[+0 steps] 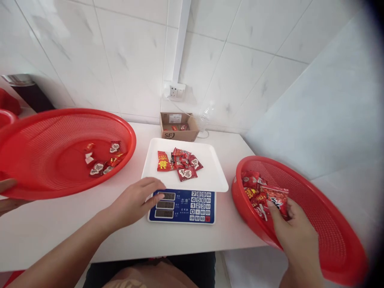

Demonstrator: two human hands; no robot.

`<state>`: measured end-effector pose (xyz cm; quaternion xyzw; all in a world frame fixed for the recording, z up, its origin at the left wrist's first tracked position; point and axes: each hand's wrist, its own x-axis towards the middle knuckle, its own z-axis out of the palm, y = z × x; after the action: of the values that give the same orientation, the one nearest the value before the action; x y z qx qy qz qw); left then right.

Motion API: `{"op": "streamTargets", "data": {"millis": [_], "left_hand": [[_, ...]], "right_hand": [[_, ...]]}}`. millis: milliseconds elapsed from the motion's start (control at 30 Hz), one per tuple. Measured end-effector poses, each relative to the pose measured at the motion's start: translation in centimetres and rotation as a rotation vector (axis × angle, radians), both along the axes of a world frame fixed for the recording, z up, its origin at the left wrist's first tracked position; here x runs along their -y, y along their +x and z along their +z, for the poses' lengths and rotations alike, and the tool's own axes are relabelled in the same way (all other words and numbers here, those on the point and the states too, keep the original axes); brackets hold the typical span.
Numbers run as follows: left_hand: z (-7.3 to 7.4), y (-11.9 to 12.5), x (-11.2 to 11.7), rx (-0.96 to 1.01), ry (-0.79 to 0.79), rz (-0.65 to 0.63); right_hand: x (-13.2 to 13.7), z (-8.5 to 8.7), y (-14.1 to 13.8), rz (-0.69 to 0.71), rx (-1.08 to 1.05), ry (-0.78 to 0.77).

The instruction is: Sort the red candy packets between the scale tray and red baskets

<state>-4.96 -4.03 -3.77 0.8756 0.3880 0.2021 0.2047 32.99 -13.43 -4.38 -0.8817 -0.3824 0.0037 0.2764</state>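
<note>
Gripped between thumb and fingers of the right hand: a red-printed packet, within the mouth of the right basket, just above or against a loose heap of wrapped packets; contact hard to tell.

Nothing held in the left hand; fingers loosely spread at the near-left edge of the white tray, thumb partly over the top readout of the scale. Touching the tray or just clear: cannot tell.

On the tray, a small overlapping cluster of red packets. At far left, a co-worker's hand by the left basket, with a few packets low inside. On the bench, behind the scale, an open cardboard box.

Step in hand, by judgement: handling single packets at the right basket; picking up or setting down unsettled. Called for next, if lifting: firm pinch, clearance over the scale-side rim, left fingers off the tray.
</note>
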Motion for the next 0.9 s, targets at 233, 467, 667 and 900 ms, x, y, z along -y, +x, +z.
{"op": "streamTargets", "data": {"millis": [233, 467, 667, 900], "left_hand": [[0.3, 1.7, -5.2, -0.224, 0.069, 0.088], [0.7, -2.2, -7.5, -0.397, 0.223, 0.373], [1.8, -9.7, -7.2, -0.488, 0.234, 0.932], [2.2, -14.5, -7.6, -0.481, 0.091, 1.116]], "right_hand": [[-0.2, -0.3, -0.1, 0.091, 0.022, -0.010], [-0.5, -1.3, -1.4, 0.351, -0.047, 0.035], [-0.7, -3.8, 0.2, 0.377, -0.096, 0.010], [-1.1, -5.1, 1.3, 0.440, -0.055, 0.012]]}}
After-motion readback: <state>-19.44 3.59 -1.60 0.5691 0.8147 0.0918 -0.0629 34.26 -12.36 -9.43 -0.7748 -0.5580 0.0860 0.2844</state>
